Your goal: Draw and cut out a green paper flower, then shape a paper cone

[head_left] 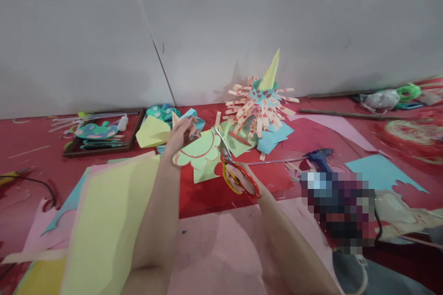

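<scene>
My right hand (238, 177) grips a pair of scissors (225, 150) with red and yellow handles, fingers through the loops. The blades point up and away, slightly parted, beside the right edge of a light green paper piece (199, 151). That piece has a scalloped edge and a red curved line drawn along it. Above its left part is my left hand (182, 132), fingers loosely bent and apart, with nothing visible in them. A green paper offcut (204, 175) lies under the scalloped piece, on red paper (197, 200).
A spiky paper craft (265, 97) with a yellow cone stands by the white wall. At left are a brown tray (100, 151) of supplies and large yellow sheets (110, 212). A blue glue gun (320, 159), blue paper (380, 173) and sticks (346, 114) lie at right.
</scene>
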Available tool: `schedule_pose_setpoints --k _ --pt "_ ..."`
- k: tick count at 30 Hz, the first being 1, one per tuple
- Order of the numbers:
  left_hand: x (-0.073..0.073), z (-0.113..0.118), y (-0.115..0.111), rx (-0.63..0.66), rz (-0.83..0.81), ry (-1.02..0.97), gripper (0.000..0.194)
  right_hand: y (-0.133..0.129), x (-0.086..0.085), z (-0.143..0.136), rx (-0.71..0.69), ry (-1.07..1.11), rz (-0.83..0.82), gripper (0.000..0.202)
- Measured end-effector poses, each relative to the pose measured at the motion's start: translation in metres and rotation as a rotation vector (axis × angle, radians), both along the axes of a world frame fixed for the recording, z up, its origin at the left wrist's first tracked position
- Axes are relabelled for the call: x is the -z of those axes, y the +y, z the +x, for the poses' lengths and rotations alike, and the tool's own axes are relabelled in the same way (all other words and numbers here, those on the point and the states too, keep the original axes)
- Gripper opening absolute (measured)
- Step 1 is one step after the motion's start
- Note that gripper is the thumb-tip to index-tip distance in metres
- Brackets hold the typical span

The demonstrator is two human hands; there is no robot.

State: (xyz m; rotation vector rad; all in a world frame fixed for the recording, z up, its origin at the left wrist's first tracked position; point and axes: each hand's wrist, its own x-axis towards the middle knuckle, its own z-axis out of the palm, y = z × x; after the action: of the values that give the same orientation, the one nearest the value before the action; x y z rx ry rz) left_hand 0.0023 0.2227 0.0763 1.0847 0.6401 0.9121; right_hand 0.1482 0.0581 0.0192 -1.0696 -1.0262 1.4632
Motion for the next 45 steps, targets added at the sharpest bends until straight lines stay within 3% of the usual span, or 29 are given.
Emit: schedule_pose_setpoints --k 5,11,21,35,45 --pt "0.002 -0.001 -0.003 0.032 0.129 0.253 0.033 0.001 0.002 0.001 0.019 -0.028 0.005 0.038" --pt "0.0 0.001 -0.006 0.094 0.296 0.434 0.03 0.004 0.003 0.001 0.048 -0.035 0.009 0.037" --pt "-0.006 0.019 -0.024 0.228 0.283 0.446 0.022 0.006 0.021 0.001 0.214 -0.117 0.071 0.042" --pt "-0.01 0.023 -0.028 0.233 0.387 0.514 0.015 0.009 0.033 -0.001 0.272 -0.08 0.064 0.032" --pt "-0.006 0.023 -0.026 0.204 0.393 0.498 0.014 0.006 0.018 -0.004 0.293 -0.126 0.011 0.037"
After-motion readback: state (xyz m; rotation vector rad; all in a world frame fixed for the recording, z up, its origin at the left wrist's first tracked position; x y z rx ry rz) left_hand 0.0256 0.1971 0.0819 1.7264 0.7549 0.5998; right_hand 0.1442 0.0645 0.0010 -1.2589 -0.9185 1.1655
